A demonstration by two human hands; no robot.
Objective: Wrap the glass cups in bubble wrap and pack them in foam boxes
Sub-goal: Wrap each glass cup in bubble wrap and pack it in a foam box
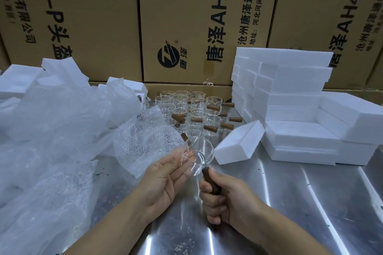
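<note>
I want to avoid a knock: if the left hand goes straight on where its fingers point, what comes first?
The cup that the right hand holds by its handle. The left hand seems to touch its glass with its fingertips, though depth is unclear. Beyond lies a tilted foam box.

A metal table [290, 203] bears clustered glass cups [194, 114], stacked foam boxes [300, 109], bubble wrap [145, 136].

Glass cup [198, 156] (wooden handle), unwrapped, mid-air
</note>
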